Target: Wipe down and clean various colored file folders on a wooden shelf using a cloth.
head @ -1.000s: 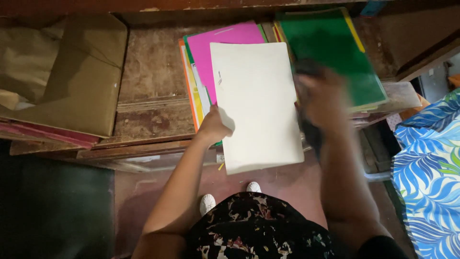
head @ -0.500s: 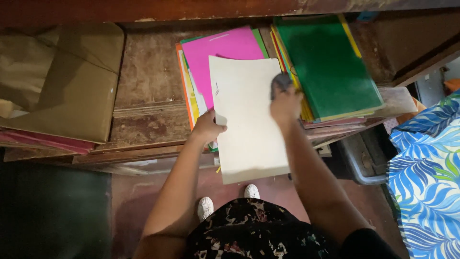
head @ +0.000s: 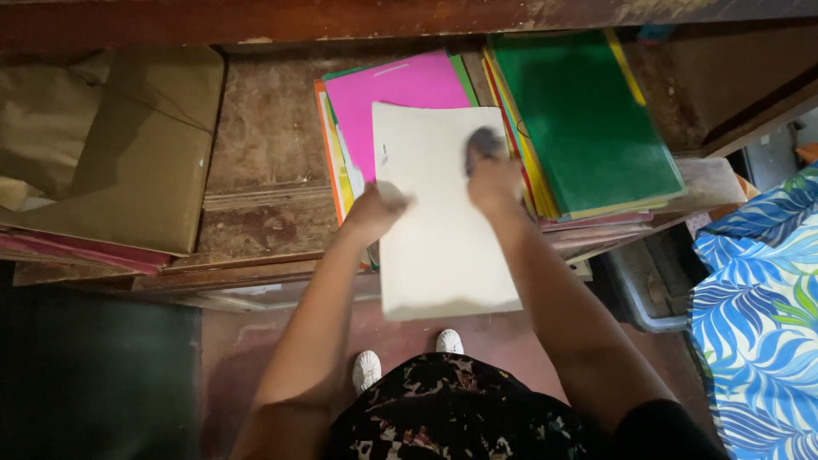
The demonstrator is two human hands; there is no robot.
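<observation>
Nearest the camera, the person's dark patterned garment (head: 452, 409) and two white shoes (head: 407, 358) stand on the reddish floor (head: 239, 358); a blue-and-white leaf-patterned cloth (head: 758, 324) lies at the right edge; above these, both forearms extend to a large white rectangular paper sheet (head: 439, 213), which lies on the worn brown wooden work surface (head: 264, 153) with its near end overhanging the front edge; the left hand (head: 375, 209) is closed on the left edge of the white sheet, fingers curled over the margin, pinning it in place; the right hand (head: 494, 179) presses on the upper right part of the sheet with its fingers wrapped around a small dark grey pad-like object (head: 486, 143), whose exact kind cannot be told because of blur; judged from the pictures, the pad work on the sheet is in progress near the far right portion, and the sheet shows no visible marks that indicate which areas are finished or remaining; beneath and beyond the sheet lies a stack of coloured sheets topped by a bright pink sheet (head: 400, 85); just right of it sits a second stack topped by a dark green sheet (head: 588, 119); well apart at far left rests a pile of brown paper envelopes (head: 111, 145).
</observation>
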